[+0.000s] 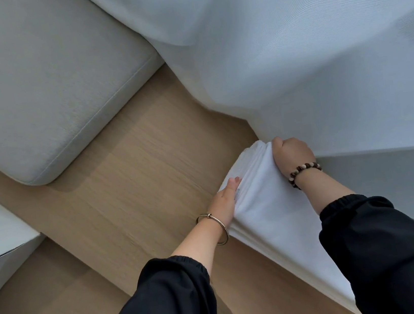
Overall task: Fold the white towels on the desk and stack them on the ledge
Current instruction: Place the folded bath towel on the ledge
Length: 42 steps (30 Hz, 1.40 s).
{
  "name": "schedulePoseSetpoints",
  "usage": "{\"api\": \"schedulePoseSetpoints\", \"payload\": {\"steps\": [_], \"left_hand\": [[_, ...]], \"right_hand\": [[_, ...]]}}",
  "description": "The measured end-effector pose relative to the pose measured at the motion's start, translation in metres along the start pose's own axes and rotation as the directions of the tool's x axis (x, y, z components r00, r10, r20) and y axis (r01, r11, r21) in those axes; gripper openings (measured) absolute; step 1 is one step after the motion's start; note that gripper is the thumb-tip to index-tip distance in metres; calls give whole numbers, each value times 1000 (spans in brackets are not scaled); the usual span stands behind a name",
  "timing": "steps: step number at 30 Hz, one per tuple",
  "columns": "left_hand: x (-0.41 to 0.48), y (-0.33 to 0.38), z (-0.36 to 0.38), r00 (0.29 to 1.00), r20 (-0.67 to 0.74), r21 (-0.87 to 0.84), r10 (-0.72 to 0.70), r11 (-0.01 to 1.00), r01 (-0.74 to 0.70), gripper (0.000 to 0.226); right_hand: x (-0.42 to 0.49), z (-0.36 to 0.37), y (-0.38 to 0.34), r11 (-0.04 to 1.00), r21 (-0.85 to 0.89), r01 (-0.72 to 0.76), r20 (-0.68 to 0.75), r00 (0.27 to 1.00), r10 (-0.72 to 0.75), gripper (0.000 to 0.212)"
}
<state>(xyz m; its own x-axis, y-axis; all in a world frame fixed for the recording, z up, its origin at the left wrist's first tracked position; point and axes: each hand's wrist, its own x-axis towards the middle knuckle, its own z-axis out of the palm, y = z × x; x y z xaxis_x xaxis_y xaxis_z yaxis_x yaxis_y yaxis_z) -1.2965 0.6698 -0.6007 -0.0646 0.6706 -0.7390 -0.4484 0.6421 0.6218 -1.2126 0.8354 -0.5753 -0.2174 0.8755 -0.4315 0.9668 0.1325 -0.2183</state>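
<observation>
Passing from a grey cushion [31, 88] across pale wood floor [137, 180] to the left grip [226, 199], fingers straight against the side of the folded white towels [260, 202], then the right grip [292, 155] curled over their far end, on the grey ledge [388, 171] beneath a sheer white curtain [290, 38].

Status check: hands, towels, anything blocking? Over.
Left hand flat against side of towel stack. Right hand curled on its far edge. Stack sits on ledge; curtain hangs close behind.
</observation>
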Motion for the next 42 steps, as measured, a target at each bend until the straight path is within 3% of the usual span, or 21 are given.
{"api": "schedulePoseSetpoints", "payload": {"steps": [11, 20, 23, 26, 30, 32, 36, 39, 40, 42], "left_hand": [[-4, -1, 4, 1000, -23, 37, 18, 999, -17, 49], [-1, -1, 3, 999, 9, 6, -48, 999, 48, 52], [1, 0, 2, 996, 23, -45, -87, 995, 88, 65], [2, 6, 2, 996, 65, 97, -60, 994, 54, 70], [5, 6, 5, 998, 66, 228, -20, 974, 4, 70], [5, 3, 10, 999, 19, 361, 45, 931, -49, 62], [4, -4, 9, 972, -52, 597, 230, 787, -154, 50], [8, -6, 3, 955, -13, 702, 295, 683, -201, 49], [9, -6, 2, 960, 3, 669, 281, 713, -211, 53], [10, -7, -4, 982, -41, 389, 185, 908, -155, 55]], "right_hand": [[-10, -3, 12, 998, -53, -29, -282, 959, 12, 52], [-2, 10, 6, 998, -33, 54, -139, 989, -58, 51], [-4, 10, 9, 991, -6, 131, -129, 983, -131, 48], [-9, 5, 10, 986, -15, 169, -60, 984, -169, 46], [-4, -4, -4, 997, -41, 69, 103, 993, -65, 47], [-3, 1, -6, 997, -50, 60, 68, 996, -56, 41], [-8, 20, -3, 998, 13, 54, -197, 979, -50, 45], [-6, 18, -4, 998, 46, 41, -142, 989, -34, 40], [-3, 14, -5, 997, 50, 56, -67, 996, -53, 34], [4, 4, -5, 996, 68, 64, 72, 995, -69, 24]]}}
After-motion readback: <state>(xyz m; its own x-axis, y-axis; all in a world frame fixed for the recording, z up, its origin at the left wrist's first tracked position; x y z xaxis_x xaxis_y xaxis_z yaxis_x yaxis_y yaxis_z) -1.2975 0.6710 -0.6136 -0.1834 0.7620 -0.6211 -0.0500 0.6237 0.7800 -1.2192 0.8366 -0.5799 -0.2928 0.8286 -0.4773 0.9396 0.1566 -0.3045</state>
